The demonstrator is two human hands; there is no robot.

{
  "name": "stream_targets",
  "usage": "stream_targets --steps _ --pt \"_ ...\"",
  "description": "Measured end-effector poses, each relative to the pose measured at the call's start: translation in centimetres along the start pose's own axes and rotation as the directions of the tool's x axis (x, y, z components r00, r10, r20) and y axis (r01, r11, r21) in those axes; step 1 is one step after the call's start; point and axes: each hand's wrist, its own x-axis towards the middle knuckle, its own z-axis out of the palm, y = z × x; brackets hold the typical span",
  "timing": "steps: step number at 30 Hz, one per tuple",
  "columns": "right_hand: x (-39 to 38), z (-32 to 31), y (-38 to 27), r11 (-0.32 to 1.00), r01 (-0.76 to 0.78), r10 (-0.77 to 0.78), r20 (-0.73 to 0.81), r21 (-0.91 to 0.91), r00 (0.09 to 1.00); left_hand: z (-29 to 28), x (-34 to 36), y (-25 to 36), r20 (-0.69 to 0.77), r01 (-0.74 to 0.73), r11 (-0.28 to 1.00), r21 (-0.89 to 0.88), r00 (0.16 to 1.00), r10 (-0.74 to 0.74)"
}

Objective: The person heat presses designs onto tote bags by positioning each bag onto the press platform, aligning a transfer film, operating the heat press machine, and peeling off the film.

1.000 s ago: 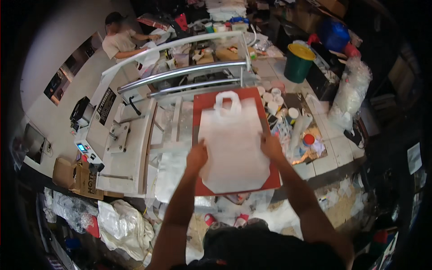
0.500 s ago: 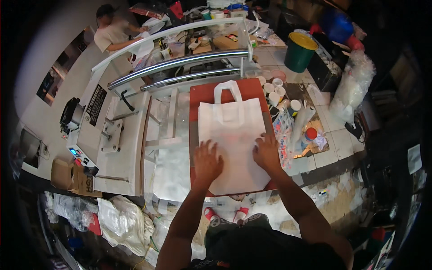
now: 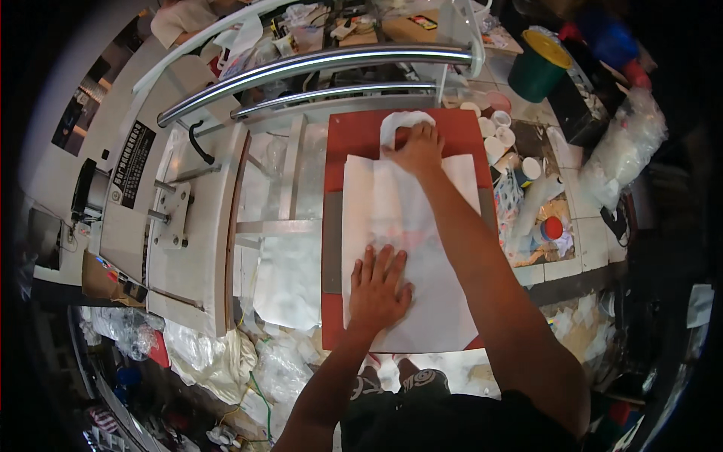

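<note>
A white tote bag (image 3: 410,218) lies flat on a red press bed (image 3: 349,135), its looped handle (image 3: 407,118) pointing to the far side. My left hand (image 3: 379,290) rests palm down on the lower left of the bag, fingers spread. Farther up, my right hand (image 3: 419,153) lies over the bag's top edge and the base of the handle. Its thumb is apart from the fingers, and part of the loop is hidden under it. A faint reddish patch shows through the middle of the bag.
The heat press's upright plate (image 3: 188,226) stands left of the bed, with a steel bar (image 3: 324,64) arching across behind. White cups (image 3: 501,135), a red-capped container (image 3: 551,228) and a green bucket (image 3: 535,75) with a yellow lid stand to the right. A person (image 3: 181,21) is at the far left.
My right hand has moved from the bag's right edge up to its handle. My left hand has slid inward and stays on the bag. The view has shifted closer.
</note>
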Motion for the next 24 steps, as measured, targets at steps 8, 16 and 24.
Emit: stream_targets --steps 8,16,24 --pt "-3.0 -7.2 -0.2 0.984 -0.011 0.025 -0.075 0.176 0.997 0.7 -0.6 -0.3 -0.054 -0.033 0.999 0.022 0.998 0.034" --pt "-38.3 -16.4 13.1 0.766 -0.408 0.581 -0.265 0.496 0.769 -1.4 -2.5 -1.9 -0.214 -0.04 0.991 -0.129 0.977 0.011" --pt "-57.4 -3.1 14.9 0.977 -0.211 0.201 0.252 0.012 0.947 -0.6 -25.9 -11.0 -0.347 0.15 0.94 -0.308 0.902 -0.258"
